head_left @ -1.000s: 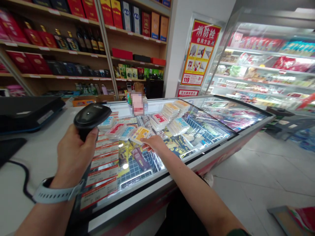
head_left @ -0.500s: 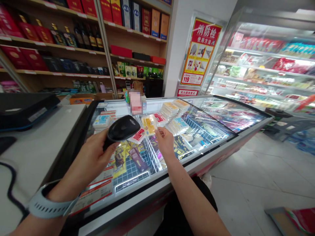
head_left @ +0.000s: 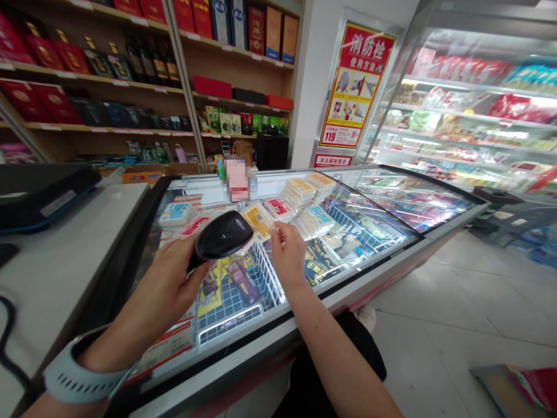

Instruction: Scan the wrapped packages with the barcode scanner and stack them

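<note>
My left hand (head_left: 176,276) is wrapped round the handle of a black barcode scanner (head_left: 224,234), whose head points right over the freezer's glass top. Between its fingertips, my right hand (head_left: 288,249) pinches the edge of a clear packet with a yellow label (head_left: 257,220), just right of the scanner head. A packet with a red label (head_left: 278,207) lies behind it. Packets with a blue label (head_left: 175,213) sit to the left, and stacked yellow-labelled packets (head_left: 300,190) lie farther back.
The glass-topped freezer (head_left: 270,339) holds wire baskets of bagged goods. At the left stands a counter (head_left: 82,232) with a black device (head_left: 43,188). Shelves of boxes and bottles rise behind; a lit refrigerated case (head_left: 470,116) is at the right.
The scanner and my left hand have shifted slightly right and down. The yellow-labelled packet has tilted and moved a little left, with my right hand still at its edge.
</note>
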`<action>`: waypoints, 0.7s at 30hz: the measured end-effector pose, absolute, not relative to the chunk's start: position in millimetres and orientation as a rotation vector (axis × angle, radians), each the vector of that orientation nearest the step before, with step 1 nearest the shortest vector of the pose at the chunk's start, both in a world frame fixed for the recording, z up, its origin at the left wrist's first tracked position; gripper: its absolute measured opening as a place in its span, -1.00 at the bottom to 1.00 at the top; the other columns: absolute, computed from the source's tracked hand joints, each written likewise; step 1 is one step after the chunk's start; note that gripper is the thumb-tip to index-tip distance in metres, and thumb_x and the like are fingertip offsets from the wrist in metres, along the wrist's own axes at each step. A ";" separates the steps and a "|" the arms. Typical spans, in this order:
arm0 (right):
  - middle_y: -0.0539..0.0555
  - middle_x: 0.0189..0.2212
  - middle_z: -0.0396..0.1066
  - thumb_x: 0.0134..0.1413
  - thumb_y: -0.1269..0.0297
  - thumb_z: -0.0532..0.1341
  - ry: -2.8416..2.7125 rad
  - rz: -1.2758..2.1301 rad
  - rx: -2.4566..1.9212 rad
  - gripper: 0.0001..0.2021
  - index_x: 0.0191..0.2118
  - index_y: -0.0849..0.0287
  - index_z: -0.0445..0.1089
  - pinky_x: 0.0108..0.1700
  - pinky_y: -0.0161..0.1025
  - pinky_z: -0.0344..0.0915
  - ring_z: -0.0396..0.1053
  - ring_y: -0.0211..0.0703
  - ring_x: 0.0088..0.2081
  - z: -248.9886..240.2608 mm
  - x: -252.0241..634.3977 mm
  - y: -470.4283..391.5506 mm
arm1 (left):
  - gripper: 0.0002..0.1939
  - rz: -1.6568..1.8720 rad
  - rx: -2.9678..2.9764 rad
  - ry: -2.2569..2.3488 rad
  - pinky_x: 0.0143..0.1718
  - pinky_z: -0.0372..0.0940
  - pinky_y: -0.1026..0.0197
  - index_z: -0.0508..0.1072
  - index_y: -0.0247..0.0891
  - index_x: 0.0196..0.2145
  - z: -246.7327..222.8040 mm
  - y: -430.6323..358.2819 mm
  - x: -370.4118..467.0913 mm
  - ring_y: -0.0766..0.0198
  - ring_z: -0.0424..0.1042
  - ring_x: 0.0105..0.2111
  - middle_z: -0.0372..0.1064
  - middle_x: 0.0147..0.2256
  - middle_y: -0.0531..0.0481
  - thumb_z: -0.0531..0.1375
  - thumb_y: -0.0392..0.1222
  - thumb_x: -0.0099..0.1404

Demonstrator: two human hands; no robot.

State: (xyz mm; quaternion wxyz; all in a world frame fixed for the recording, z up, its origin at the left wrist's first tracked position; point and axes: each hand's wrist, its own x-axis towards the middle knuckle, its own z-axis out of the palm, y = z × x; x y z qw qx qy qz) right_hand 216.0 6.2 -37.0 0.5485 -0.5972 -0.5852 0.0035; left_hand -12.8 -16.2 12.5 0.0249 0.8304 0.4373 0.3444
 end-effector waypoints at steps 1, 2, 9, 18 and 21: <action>0.14 -0.23 0.46 0.29 0.29 0.16 -1.384 0.008 -1.412 -0.77 -0.04 0.23 0.47 -0.13 -0.21 0.33 0.41 -0.16 -0.29 -37.4 215.9 6.3 | -0.61 1.064 2.567 1.354 -0.07 0.29 -0.03 0.35 -0.23 0.06 12.3 -16.0 -12.6 0.02 0.42 -0.14 0.45 -0.15 -0.12 0.05 -0.03 0.35; 0.13 -0.24 0.45 0.28 0.30 0.16 -1.382 0.008 -1.409 -0.77 -0.04 0.23 0.47 -0.13 -0.21 0.33 0.41 -0.16 -0.29 -37.8 215.8 6.5 | -0.61 1.061 2.565 1.354 -0.06 0.29 -0.03 0.35 -0.24 0.06 12.0 -15.9 -12.6 0.02 0.42 -0.13 0.45 -0.15 -0.12 0.05 -0.02 0.36; 0.11 -0.25 0.45 0.29 0.29 0.15 -1.384 0.008 -1.420 -0.78 -0.05 0.20 0.47 -0.14 -0.23 0.33 0.39 -0.17 -0.31 -37.7 216.0 6.4 | -0.53 1.049 2.558 1.345 0.00 0.29 -0.08 0.30 -0.25 0.13 9.2 -15.0 -14.0 0.00 0.42 -0.08 0.44 -0.09 -0.16 0.04 0.01 0.36; 0.10 -0.26 0.44 0.31 0.25 0.13 -1.366 -0.001 -1.426 -0.77 -0.05 0.20 0.46 -0.15 -0.25 0.32 0.38 -0.19 -0.29 -36.2 217.7 6.4 | -0.57 0.989 2.473 1.443 -0.04 0.30 -0.05 0.35 -0.25 0.04 15.7 -16.6 -12.1 -0.02 0.43 -0.12 0.45 -0.14 -0.17 0.03 0.03 0.33; 0.08 -0.28 0.43 0.32 0.24 0.12 -1.344 -0.089 -1.442 -0.77 -0.06 0.20 0.45 -0.15 -0.25 0.30 0.36 -0.20 -0.31 -26.1 227.9 8.8 | -0.60 1.025 2.392 1.575 -0.13 0.31 0.00 0.36 -0.22 -0.04 21.0 -17.1 -13.8 -0.02 0.44 -0.18 0.45 -0.19 -0.14 0.03 0.07 0.31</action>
